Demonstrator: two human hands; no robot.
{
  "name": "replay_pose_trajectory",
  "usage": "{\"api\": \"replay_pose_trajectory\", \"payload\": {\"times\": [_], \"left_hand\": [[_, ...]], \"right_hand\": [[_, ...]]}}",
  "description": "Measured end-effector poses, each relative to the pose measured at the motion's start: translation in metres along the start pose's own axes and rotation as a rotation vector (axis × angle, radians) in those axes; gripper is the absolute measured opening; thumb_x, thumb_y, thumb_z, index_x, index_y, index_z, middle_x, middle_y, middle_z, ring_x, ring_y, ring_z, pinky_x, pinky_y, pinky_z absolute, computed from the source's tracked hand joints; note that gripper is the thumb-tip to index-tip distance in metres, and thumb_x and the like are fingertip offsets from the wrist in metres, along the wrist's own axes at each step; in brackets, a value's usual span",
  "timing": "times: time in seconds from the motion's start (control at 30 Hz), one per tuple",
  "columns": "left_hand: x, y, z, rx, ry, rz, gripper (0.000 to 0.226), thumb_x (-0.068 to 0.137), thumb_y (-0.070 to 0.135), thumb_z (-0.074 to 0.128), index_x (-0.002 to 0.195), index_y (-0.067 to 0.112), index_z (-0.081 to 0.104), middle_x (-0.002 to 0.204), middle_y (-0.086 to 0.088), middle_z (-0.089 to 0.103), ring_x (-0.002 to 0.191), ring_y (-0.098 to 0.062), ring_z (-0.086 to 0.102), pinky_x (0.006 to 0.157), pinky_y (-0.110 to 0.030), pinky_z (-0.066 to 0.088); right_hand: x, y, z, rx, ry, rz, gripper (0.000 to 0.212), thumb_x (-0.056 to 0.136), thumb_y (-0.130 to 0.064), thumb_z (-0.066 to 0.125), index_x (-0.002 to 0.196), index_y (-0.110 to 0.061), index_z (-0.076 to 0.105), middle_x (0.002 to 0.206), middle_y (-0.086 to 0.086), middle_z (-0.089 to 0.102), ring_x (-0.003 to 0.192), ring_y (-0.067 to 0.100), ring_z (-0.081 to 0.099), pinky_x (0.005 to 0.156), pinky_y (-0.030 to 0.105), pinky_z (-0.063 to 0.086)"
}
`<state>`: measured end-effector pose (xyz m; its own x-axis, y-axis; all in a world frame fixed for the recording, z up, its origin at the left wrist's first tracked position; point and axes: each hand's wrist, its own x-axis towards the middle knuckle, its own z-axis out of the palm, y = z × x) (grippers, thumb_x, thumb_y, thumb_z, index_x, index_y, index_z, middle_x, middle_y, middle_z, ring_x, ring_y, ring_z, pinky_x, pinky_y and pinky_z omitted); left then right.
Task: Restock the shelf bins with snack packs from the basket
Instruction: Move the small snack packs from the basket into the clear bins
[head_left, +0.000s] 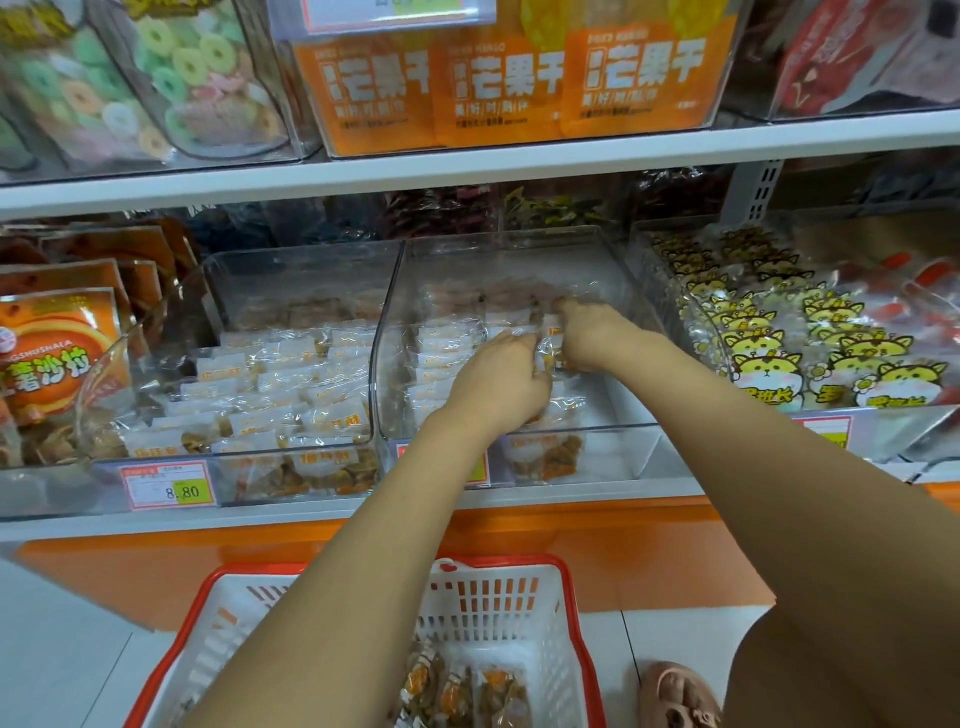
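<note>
Foreground: red-rimmed basket (524, 597) w/ a few snack packs (462, 691) left. Beyond, left hand (498, 382) & right hand (592, 332) curl onto packs inside the middle clear bin (519, 249), arranging stock. Next, prob.: reach back for more.

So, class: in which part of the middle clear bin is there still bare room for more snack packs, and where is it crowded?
Bare floor shows at the middle bin's front right corner, between the right hand and the front wall. Its left side holds tight rows of snack packs. The left bin is crowded.
</note>
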<state>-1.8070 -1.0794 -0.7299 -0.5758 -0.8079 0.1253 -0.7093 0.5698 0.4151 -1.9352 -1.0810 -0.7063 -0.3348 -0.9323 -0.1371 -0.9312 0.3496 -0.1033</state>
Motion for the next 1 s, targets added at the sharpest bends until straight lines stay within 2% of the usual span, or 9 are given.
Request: {"api": "replay_pose_trajectory", "payload": {"times": [0.1, 0.23, 0.4, 0.53, 0.7, 0.83, 0.9, 0.97, 1.0], "left_hand": [[-0.005, 0.002, -0.006, 0.028, 0.051, 0.003, 0.034, 0.093, 0.018, 0.043, 0.123, 0.006, 0.055, 0.119, -0.017, 0.058, 0.107, -0.034, 0.055, 0.083, -0.034, 0.047], [-0.036, 0.004, -0.021, -0.079, 0.325, 0.096, 0.035, 0.096, 0.02, 0.043, 0.127, 0.014, 0.058, 0.119, -0.01, 0.065, 0.104, -0.026, 0.06, 0.085, -0.036, 0.05], [-0.113, -0.007, -0.016, -0.274, 0.5, 0.201, 0.026, 0.096, 0.024, 0.046, 0.072, 0.017, 0.051, 0.062, 0.009, 0.048, 0.059, -0.007, 0.047, 0.056, -0.021, 0.036], [-0.164, -0.04, 0.022, -0.354, 0.356, 0.032, 0.038, 0.095, 0.035, 0.044, 0.06, 0.022, 0.042, 0.05, 0.007, 0.038, 0.051, -0.011, 0.041, 0.05, -0.02, 0.027], [-0.196, -0.09, 0.083, -0.336, 0.013, -0.262, 0.039, 0.096, 0.027, 0.053, 0.066, 0.002, 0.054, 0.06, -0.011, 0.058, 0.057, -0.02, 0.055, 0.058, -0.028, 0.042], [-0.206, -0.113, 0.128, -0.248, -0.224, -0.447, 0.041, 0.097, 0.027, 0.052, 0.058, 0.015, 0.05, 0.049, 0.003, 0.045, 0.042, -0.009, 0.043, 0.043, -0.016, 0.03], [-0.212, -0.122, 0.154, -0.244, -0.308, -0.546, 0.044, 0.097, 0.024, 0.051, 0.054, 0.013, 0.053, 0.046, 0.003, 0.042, 0.037, -0.005, 0.039, 0.04, -0.013, 0.03], [-0.219, -0.131, 0.179, -0.279, -0.38, -0.652, 0.036, 0.094, 0.018, 0.054, 0.059, 0.013, 0.057, 0.048, 0.004, 0.044, 0.041, -0.006, 0.042, 0.045, -0.021, 0.04], [-0.222, -0.133, 0.189, -0.281, -0.396, -0.704, 0.033, 0.093, 0.017, 0.055, 0.06, 0.015, 0.054, 0.052, 0.003, 0.044, 0.045, -0.007, 0.043, 0.049, -0.026, 0.043]], "right_hand": [[-0.019, 0.004, -0.009, 0.114, 0.074, 0.012, 0.049, 0.092, -0.004, 0.044, 0.14, -0.004, 0.035, 0.133, 0.022, 0.05, 0.122, 0.034, 0.05, 0.09, 0.034, 0.044], [-0.058, 0.006, -0.029, 0.143, 0.359, -0.066, 0.016, 0.088, -0.007, 0.052, 0.1, -0.002, 0.062, 0.103, 0.021, 0.063, 0.1, 0.035, 0.061, 0.07, 0.029, 0.041], [-0.123, 0.002, -0.02, 0.119, 0.472, -0.25, 0.027, 0.093, -0.026, 0.049, 0.075, -0.007, 0.054, 0.074, 0.01, 0.053, 0.071, 0.028, 0.048, 0.062, 0.03, 0.034], [-0.156, -0.001, 0.024, 0.082, 0.265, -0.333, 0.031, 0.096, -0.027, 0.045, 0.068, -0.014, 0.043, 0.063, 0.0, 0.044, 0.069, 0.022, 0.047, 0.051, 0.027, 0.027], [-0.159, 0.015, 0.117, 0.16, -0.17, -0.052, 0.03, 0.093, -0.021, 0.05, 0.064, -0.015, 0.044, 0.065, -0.002, 0.046, 0.064, 0.015, 0.051, 0.051, 0.022, 0.036], [-0.159, 0.023, 0.167, 0.364, -0.404, 0.046, 0.028, 0.097, -0.028, 0.051, 0.07, -0.025, 0.046, 0.072, -0.009, 0.051, 0.067, 0.008, 0.055, 0.059, 0.016, 0.042], [-0.159, 0.02, 0.191, 0.595, -0.457, 0.138, 0.007, 0.095, -0.022, 0.056, 0.094, -0.017, 0.062, 0.092, -0.004, 0.062, 0.088, 0.015, 0.065, 0.074, 0.023, 0.052], [-0.154, 0.015, 0.215, 0.685, -0.429, 0.247, 0.019, 0.093, -0.015, 0.059, 0.111, -0.01, 0.064, 0.108, 0.006, 0.066, 0.101, 0.023, 0.065, 0.085, 0.031, 0.052], [-0.15, 0.013, 0.226, 0.669, -0.414, 0.291, 0.012, 0.092, -0.012, 0.058, 0.101, -0.009, 0.066, 0.101, 0.008, 0.067, 0.093, 0.023, 0.066, 0.082, 0.029, 0.053]]}}
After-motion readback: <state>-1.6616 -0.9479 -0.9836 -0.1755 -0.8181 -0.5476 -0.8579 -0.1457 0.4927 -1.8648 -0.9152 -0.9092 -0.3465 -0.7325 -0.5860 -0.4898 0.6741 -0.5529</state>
